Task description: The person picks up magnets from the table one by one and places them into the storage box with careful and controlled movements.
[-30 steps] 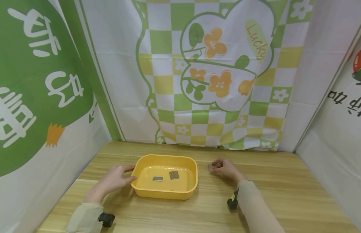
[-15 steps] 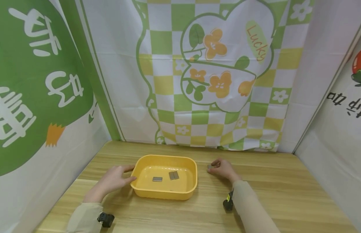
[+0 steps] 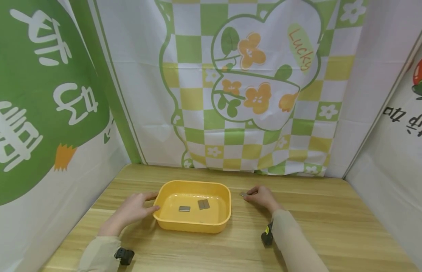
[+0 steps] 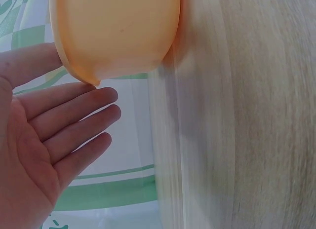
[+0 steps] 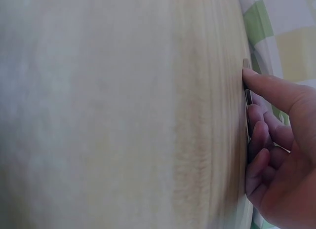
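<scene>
In the head view a yellow plastic basin [image 3: 192, 227] stands on the wooden table. My left hand [image 3: 131, 211] holds its left end, thumb over the rim and fingers at the outside; the left wrist view shows the other fingers extended. On the basin floor lie a small flat grey metallic block [image 3: 184, 208] and two similar blocks [image 3: 204, 204] side by side. Right of the basin, my right hand [image 3: 263, 197] pinches another small flat grey metallic block [image 3: 243, 194] between thumb and fingers, low over the table. In the right wrist view the thumb [image 5: 269, 86] partly covers it.
The wooden table [image 3: 320, 215] extends right and in front of the basin. A patterned curtain [image 3: 238, 147] hangs along its back edge, and printed cloth walls rise on both sides. Black wrist cameras [image 3: 124, 256] sit on both sleeves.
My right forearm has shifted slightly left. The block in my right hand has turned flatter and now sticks out to the left of the fingertips. The left hand and basin stay put.
</scene>
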### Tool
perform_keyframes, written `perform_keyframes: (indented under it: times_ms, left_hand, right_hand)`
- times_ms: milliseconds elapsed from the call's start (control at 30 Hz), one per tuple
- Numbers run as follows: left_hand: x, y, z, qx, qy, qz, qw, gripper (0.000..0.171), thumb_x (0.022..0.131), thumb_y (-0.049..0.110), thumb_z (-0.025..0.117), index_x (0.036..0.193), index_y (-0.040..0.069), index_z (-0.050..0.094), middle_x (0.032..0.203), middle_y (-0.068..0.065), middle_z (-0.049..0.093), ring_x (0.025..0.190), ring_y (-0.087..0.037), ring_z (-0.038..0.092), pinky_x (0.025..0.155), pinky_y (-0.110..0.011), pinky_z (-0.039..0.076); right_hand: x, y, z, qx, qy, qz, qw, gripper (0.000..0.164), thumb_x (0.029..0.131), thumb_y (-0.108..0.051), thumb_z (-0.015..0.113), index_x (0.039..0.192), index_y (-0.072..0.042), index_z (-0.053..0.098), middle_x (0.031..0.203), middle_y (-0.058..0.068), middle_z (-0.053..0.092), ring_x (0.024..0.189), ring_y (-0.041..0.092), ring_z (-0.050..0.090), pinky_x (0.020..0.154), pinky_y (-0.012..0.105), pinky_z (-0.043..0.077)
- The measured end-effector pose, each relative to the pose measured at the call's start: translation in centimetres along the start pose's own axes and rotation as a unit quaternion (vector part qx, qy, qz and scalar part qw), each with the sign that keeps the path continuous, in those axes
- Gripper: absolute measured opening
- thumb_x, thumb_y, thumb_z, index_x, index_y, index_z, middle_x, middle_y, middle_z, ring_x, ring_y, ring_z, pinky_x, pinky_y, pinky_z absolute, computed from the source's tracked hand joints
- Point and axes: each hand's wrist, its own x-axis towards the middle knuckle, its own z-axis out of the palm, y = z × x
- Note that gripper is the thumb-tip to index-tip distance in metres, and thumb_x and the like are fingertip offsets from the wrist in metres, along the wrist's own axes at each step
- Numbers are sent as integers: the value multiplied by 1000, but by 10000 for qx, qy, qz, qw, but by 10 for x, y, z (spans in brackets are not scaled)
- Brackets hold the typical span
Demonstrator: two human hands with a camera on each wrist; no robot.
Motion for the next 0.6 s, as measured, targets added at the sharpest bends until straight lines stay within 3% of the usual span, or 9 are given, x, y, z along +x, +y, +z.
perform_keyframes:
  times_ms: [200,600]
  left_hand:
    - [0,-1,1,-32,-26,-38,10000,50,86,29,68,125,-1,60,122,-20,63,112,-41,59,94,-57,47]
    - [0,-1,1,-44,-7,15,10000,49,86,29,68,124,-2,60,121,-20,63,112,-41,59,94,-57,47]
  right_hand:
    - [0,-1,-1,-35,67,-1,10000,25,78,-23,78,95,-5,73,89,6,69,75,16,60,66,30,50]
    - [1,2,-1,-80,113,42,9999,23,76,-24,79,92,-7,75,89,4,70,77,15,59,71,30,50]
